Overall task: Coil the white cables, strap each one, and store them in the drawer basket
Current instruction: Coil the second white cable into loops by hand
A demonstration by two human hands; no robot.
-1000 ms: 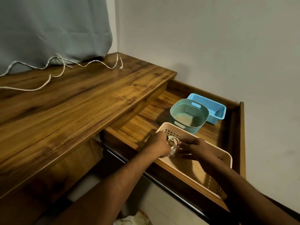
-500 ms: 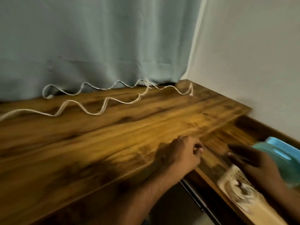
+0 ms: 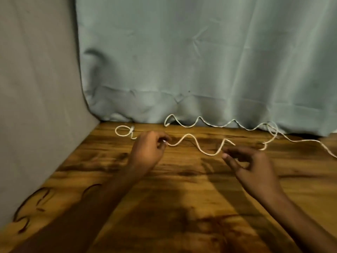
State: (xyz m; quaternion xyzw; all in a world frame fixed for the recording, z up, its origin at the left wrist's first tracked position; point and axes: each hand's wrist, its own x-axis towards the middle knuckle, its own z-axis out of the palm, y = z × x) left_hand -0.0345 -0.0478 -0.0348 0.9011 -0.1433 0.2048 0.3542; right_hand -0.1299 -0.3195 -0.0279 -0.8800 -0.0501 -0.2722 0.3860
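Near cable [image 3: 193, 143]: lying in waves along the wooden desk [image 3: 182, 189], in front of the curtain [image 3: 200, 61] (a second white cable [image 3: 218, 124] is resting against the hem).
Left hand [image 3: 148, 150]: pinching this cable.
Right hand [image 3: 255, 167]: hovering just beside it, fingers loosely spread.

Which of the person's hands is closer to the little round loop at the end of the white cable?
Left. The left hand pinches the wavy white cable just right of its small round loop; the right hand, fingers spread, hovers much farther right.

Left hand [image 3: 148, 149] curled (pinching) — right hand [image 3: 255, 166] spread loosely.
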